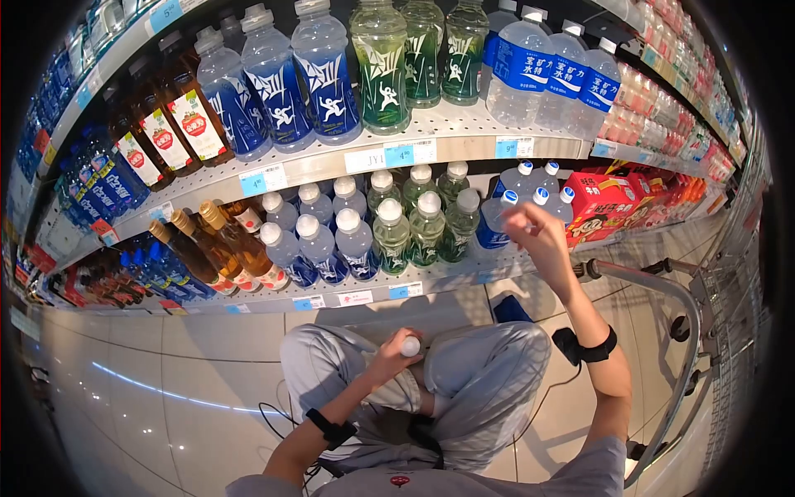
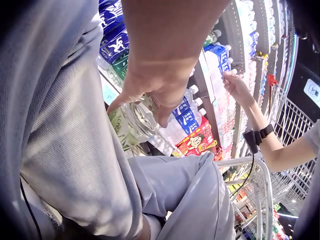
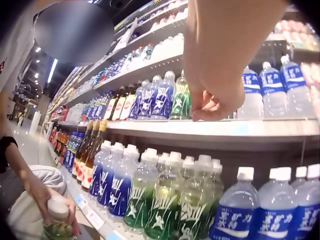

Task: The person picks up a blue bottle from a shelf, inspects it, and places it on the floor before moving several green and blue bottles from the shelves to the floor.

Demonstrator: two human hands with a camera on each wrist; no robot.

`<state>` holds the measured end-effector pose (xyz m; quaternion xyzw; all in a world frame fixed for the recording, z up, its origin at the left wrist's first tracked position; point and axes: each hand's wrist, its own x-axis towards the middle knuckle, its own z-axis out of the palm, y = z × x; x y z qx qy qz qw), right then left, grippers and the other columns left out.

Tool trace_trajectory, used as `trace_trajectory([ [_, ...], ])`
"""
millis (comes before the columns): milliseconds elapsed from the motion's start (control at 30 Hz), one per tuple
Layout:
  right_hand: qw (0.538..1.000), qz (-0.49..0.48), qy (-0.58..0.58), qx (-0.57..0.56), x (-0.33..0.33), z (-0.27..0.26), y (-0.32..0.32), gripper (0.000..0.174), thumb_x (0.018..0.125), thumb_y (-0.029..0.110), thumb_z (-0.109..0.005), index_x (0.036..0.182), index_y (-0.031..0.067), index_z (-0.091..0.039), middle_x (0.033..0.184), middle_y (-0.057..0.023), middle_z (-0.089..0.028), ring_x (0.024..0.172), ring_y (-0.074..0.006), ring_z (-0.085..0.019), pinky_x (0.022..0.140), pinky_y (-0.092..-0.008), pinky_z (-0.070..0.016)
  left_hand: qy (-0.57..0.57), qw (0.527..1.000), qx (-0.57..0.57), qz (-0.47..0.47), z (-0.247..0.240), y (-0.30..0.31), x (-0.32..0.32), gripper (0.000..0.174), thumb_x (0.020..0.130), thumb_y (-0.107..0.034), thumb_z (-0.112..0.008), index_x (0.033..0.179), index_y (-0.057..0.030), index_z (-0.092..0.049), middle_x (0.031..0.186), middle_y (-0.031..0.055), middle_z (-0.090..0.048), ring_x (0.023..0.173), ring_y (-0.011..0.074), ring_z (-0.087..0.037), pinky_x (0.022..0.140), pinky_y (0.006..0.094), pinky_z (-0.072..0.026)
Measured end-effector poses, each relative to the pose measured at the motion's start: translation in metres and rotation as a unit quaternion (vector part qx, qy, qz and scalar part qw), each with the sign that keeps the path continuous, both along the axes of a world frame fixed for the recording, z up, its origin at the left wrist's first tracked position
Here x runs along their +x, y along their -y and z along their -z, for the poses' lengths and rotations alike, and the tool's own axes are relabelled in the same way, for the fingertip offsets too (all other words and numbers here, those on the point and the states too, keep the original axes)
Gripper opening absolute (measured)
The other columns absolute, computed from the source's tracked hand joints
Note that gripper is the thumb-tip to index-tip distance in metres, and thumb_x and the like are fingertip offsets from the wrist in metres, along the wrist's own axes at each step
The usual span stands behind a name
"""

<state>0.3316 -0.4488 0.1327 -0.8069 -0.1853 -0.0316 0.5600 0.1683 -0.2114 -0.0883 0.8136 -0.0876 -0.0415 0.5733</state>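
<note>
Two white metal shelves (image 1: 464, 137) hold rows of smooth plastic bottles (image 1: 356, 242). At the person's lap (image 1: 480, 373), the left hand (image 1: 387, 358) grips a clear green-tinted plastic bottle with round white cap (image 1: 411, 346). The raised right hand (image 1: 538, 236) curls, holding nothing.

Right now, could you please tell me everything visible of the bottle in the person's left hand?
It is a clear plastic bottle with a white screw cap, pale greenish liquid inside and a green printed label. The cap is on. The left hand grips it just below the cap, fingers wrapped round the body, and holds it roughly upright over the lap in grey trousers. Only that hand visibly touches it.
</note>
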Motion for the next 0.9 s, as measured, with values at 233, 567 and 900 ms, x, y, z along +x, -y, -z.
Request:
trace_trajectory([
  [233,0.987,0.014,0.126,-0.096,0.017,0.034,0.027,0.015,0.084,0.010,-0.061,0.098,0.0047,-0.063,0.056,-0.0045,-0.056,0.049,-0.0113,-0.052,0.049,-0.0270,-0.0427,-0.004,1.000,-0.010,0.008,0.008,-0.001,0.001,0.041,0.075,-0.011,-0.073,0.107,-0.0075,-0.048,0.118,0.0074,-0.056,0.115,0.0237,-0.051,0.094,0.0343,-0.0404],
  [567,0.923,-0.048,0.247,-0.293,0.072,-0.035,-0.080,0.040,0.088,0.013,-0.049,0.128,0.0149,-0.049,0.062,-0.0195,-0.058,0.059,-0.0373,-0.057,0.059,-0.0462,-0.0450,0.028,0.999,-0.022,0.006,0.007,-0.001,0.001,0.045,0.073,-0.007,-0.073,0.110,-0.0063,-0.049,0.118,0.0090,-0.056,0.120,0.0310,-0.047,0.097,0.0395,-0.0395],
  [900,0.921,0.010,0.254,-0.295,0.100,-0.038,-0.088,0.025,0.087,0.017,-0.049,0.109,0.0068,-0.056,0.061,-0.0165,-0.059,0.059,-0.0336,-0.059,0.057,-0.0434,-0.0463,0.029,0.999,-0.013,0.015,0.003,-0.003,0.003,0.041,0.075,-0.011,-0.073,0.108,-0.0058,-0.049,0.120,0.0089,-0.056,0.122,0.0292,-0.045,0.100,0.0390,-0.0371],
])
